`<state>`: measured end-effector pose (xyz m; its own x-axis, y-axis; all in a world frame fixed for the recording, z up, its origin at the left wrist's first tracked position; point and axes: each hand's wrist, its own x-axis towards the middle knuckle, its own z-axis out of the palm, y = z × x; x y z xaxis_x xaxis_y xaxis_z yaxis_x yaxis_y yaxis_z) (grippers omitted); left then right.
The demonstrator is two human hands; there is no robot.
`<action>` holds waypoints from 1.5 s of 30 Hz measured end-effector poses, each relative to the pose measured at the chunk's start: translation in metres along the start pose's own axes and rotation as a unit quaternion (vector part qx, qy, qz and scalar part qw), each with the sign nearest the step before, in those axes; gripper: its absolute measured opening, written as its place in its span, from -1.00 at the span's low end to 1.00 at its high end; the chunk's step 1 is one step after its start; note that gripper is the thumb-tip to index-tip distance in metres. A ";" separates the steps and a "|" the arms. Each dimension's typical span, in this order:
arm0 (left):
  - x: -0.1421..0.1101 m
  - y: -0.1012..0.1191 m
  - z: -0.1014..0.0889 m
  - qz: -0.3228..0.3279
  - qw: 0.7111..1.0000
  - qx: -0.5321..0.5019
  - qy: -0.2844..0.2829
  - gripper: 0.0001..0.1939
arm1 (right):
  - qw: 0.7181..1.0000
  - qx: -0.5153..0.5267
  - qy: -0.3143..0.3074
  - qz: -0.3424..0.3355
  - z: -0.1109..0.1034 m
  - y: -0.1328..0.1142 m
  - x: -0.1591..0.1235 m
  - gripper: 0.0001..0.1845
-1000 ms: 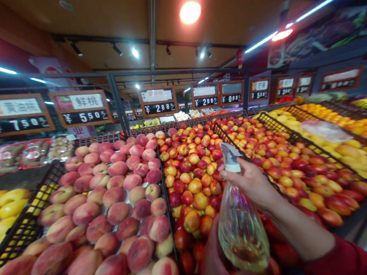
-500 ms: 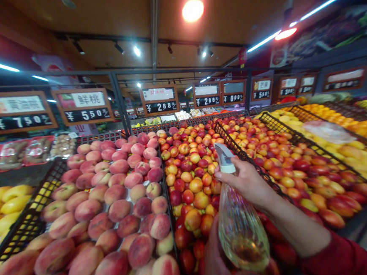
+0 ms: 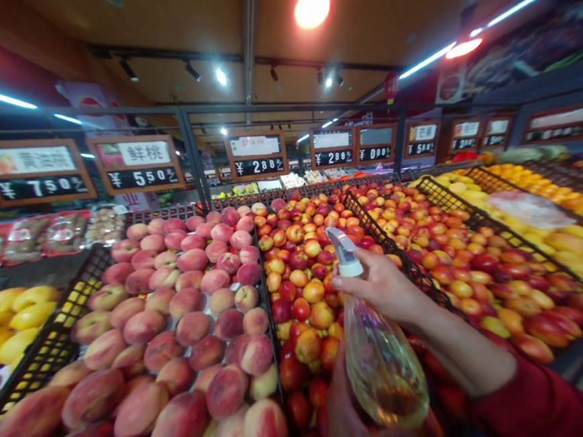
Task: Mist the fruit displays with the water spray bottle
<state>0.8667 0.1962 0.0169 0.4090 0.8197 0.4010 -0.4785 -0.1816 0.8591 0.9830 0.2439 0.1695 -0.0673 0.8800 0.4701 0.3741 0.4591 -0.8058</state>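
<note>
Bottle (image 3: 384,366): clear, teardrop-shaped, roughly a third full of pale liquid, white trigger head (image 3: 345,255) on top, nozzle aimed left toward my fruit bins.

Right hand (image 3: 385,288): closed round the bottle neck just under the trigger head, fingers wrapped on the grip. Whether the trigger is pressed I cannot tell.

Left hand (image 3: 347,416): cupped under and against the bottle's lower body, low in view and partly cut off.

Position: bottle upright in front of me, between both hands, above the near end of the nectarines (image 3: 302,292).

Progress: my judgement is that misting is under way or about to start; no wet sheen or spray shows on any fruit, so most of the display looks left to do.

Adjacent stock: peaches (image 3: 188,321) left of the bottle; 2nd nectarine bin (image 3: 457,266) right; price signs (image 3: 256,155) hung behind.
</note>
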 end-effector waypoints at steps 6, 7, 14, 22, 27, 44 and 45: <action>-0.003 0.027 0.000 -0.013 0.997 0.078 0.012 -0.51 | 0.999 0.012 -0.031 0.008 0.007 -0.009 0.000 -0.77; -0.002 0.029 0.001 -0.015 0.996 0.088 0.010 -0.51 | 0.999 0.013 -0.033 0.009 0.007 -0.009 0.000 -0.77; -0.001 0.037 0.008 -0.015 0.990 0.140 0.001 -0.49 | 0.999 0.016 -0.045 0.027 0.004 -0.011 -0.001 -0.66; -0.001 0.041 0.009 -0.016 0.985 0.173 -0.012 -0.50 | 0.997 0.017 -0.054 0.045 -0.006 -0.012 -0.008 -0.62; -0.002 0.040 0.012 -0.019 0.983 0.184 -0.024 -0.49 | 0.994 0.071 -0.069 0.054 -0.008 -0.003 -0.013 -0.56; -0.005 0.031 -0.001 -0.055 0.977 0.205 -0.024 -0.47 | 0.992 0.113 -0.026 0.048 -0.015 0.012 -0.033 -0.73; -0.005 0.030 -0.002 -0.058 0.977 0.205 -0.025 -0.47 | 0.992 0.114 -0.024 0.043 -0.015 0.015 -0.035 -0.72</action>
<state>0.8489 0.1875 0.0398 0.4849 0.8217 0.2996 -0.0799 -0.2995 0.9508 1.0049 0.2182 0.1469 -0.0893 0.9195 0.3828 0.1619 0.3926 -0.9054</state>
